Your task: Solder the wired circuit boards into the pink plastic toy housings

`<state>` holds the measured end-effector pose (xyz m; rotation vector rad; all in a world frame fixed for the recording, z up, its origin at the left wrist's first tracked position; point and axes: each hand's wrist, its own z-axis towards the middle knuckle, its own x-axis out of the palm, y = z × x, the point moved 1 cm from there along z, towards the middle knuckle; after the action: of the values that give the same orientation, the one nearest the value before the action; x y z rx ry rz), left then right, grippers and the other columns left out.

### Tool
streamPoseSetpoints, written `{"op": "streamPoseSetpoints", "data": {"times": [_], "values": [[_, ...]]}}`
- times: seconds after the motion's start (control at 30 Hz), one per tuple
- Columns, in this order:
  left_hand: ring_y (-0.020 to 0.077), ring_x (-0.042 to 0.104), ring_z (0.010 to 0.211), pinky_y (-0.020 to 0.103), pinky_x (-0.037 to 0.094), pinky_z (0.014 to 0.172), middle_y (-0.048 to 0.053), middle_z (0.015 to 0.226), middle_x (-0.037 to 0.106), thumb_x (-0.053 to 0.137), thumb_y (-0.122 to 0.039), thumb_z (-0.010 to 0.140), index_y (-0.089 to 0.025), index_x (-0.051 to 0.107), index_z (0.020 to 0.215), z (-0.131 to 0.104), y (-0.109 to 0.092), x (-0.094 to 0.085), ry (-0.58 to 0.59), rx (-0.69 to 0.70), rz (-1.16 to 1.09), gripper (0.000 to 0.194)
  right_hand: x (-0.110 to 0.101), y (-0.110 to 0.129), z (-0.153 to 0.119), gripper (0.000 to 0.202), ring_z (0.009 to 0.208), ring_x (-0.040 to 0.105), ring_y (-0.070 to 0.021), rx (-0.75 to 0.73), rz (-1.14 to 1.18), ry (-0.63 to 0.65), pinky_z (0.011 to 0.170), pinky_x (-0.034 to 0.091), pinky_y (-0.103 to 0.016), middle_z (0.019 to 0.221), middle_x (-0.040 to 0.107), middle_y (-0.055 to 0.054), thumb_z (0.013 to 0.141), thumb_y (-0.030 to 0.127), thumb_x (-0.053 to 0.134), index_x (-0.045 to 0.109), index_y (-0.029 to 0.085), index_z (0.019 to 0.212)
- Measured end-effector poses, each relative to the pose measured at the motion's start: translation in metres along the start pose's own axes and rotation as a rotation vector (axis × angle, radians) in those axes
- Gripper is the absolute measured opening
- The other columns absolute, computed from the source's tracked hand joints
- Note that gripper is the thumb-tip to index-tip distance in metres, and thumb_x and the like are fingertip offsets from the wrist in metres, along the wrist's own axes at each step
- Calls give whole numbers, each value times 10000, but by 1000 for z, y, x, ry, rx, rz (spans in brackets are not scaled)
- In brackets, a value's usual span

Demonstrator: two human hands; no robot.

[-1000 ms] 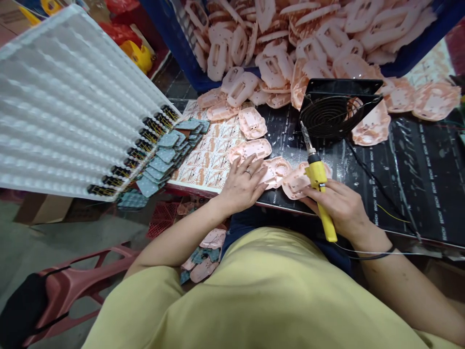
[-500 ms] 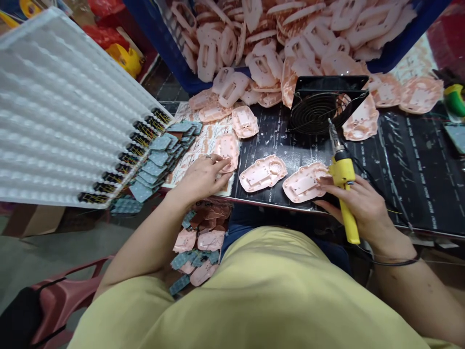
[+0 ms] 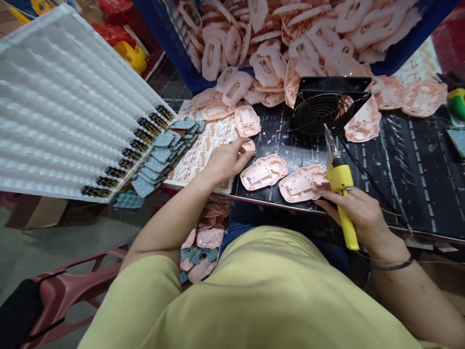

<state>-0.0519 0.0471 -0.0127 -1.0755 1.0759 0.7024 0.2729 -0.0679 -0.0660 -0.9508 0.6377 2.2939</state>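
My left hand [image 3: 225,161] is closed on the edge of a pink plastic shell [image 3: 249,147], which is mostly hidden behind the fingers. In my right hand [image 3: 363,213] is a yellow soldering iron [image 3: 342,180], its metal tip pointing away from me. The fingertips of that hand also touch the right end of another pink shell [image 3: 301,184], lying with its hollow side up at the table edge. Between the hands rests a similar shell [image 3: 263,172], hollow side up. One more shell [image 3: 247,121] lies just beyond my left hand.
A black fan [image 3: 316,114] stands beyond the iron's tip. Behind it a blue crate [image 3: 163,43] is heaped with pink shells. Left are grey-green pieces [image 3: 160,154] wired beside a large white ribbed panel [image 3: 72,106]. The black table [image 3: 417,169] extends right.
My left hand has moved right and away from me, lifting the pink shell from the patterned sheet. The shell at my right hand has shifted slightly left.
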Motion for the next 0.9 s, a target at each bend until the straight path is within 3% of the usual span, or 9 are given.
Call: {"op": "streamPoseSetpoints", "data": {"times": [0.07, 0.17, 0.23, 0.3, 0.4, 0.5, 0.73, 0.8, 0.9], "values": [[192, 734, 886, 323, 550, 894, 76, 1031, 783, 497, -396, 988, -170, 660, 1289, 0, 1, -2, -61, 84, -116, 410, 0, 0, -2, 617, 1019, 735, -203, 9, 36, 8, 914, 613, -324, 1118, 761, -34, 840, 98, 765, 542, 259, 1393], [249, 646, 1235, 404, 474, 1099, 109, 1302, 708, 492, -439, 990, -188, 697, 1235, -6, 8, -2, -106, 163, -82, 406, 2, 1, -6, 630, 1072, 724, -221, 23, 102, 7, 951, 611, -346, 1140, 753, -44, 826, 83, 771, 548, 252, 1391], [312, 458, 1452, 498, 355, 1206, 134, 1518, 548, 557, -502, 959, -199, 667, 1308, -13, 12, 3, -19, 188, 12, 476, 5, 2, -8, 613, 1080, 721, -223, 15, 128, 14, 960, 610, -354, 1150, 749, -51, 826, 85, 771, 557, 243, 1379], [358, 297, 1544, 585, 233, 1249, 156, 1640, 372, 598, -549, 936, -210, 570, 1445, -23, 11, 12, 108, 203, 90, 612, 9, 2, -7, 587, 1087, 717, -221, -8, 143, 33, 970, 608, -363, 1159, 746, -50, 840, 98, 763, 561, 247, 1371], [360, 220, 1573, 627, 108, 1266, 172, 1681, 268, 562, -537, 967, -214, 431, 1559, -35, 3, 20, 222, 196, 170, 687, 15, 3, -2, 585, 1077, 716, -215, -50, 144, 53, 982, 602, -365, 1167, 746, -42, 862, 110, 744, 546, 256, 1392], [348, 216, 1576, 621, 117, 1268, 159, 1674, 292, 524, -548, 983, -227, 410, 1569, -35, 1, 18, 260, 150, 210, 678, 22, 2, 9, 620, 1050, 719, -214, -75, 120, 62, 979, 600, -365, 1201, 739, -44, 876, 133, 733, 512, 256, 1442], [358, 240, 1567, 602, 173, 1267, 167, 1652, 340, 555, -551, 961, -182, 459, 1534, -21, 17, 3, 281, 103, 201, 688, 39, 2, 36, 604, 1055, 717, -261, -150, 97, 68, 965, 595, -423, 1192, 743, -66, 871, 117, 717, 533, 241, 1433], [320, 305, 1545, 521, 238, 1269, 148, 1627, 398, 590, -536, 945, -179, 492, 1515, -20, 22, -4, 204, 112, 179, 680, 39, 4, 38, 618, 1023, 727, -259, -155, 87, 27, 953, 597, -423, 1171, 750, -67, 848, 143, 761, 549, 238, 1421], [277, 525, 1372, 424, 391, 1176, 136, 1463, 590, 573, -482, 958, -153, 625, 1392, -16, 42, -28, 20, 62, 174, 547, 34, 4, 34, 729, 1004, 737, -256, -120, 78, -48, 930, 598, -400, 1158, 754, -51, 790, 141, 826, 537, 262, 1448]]}}
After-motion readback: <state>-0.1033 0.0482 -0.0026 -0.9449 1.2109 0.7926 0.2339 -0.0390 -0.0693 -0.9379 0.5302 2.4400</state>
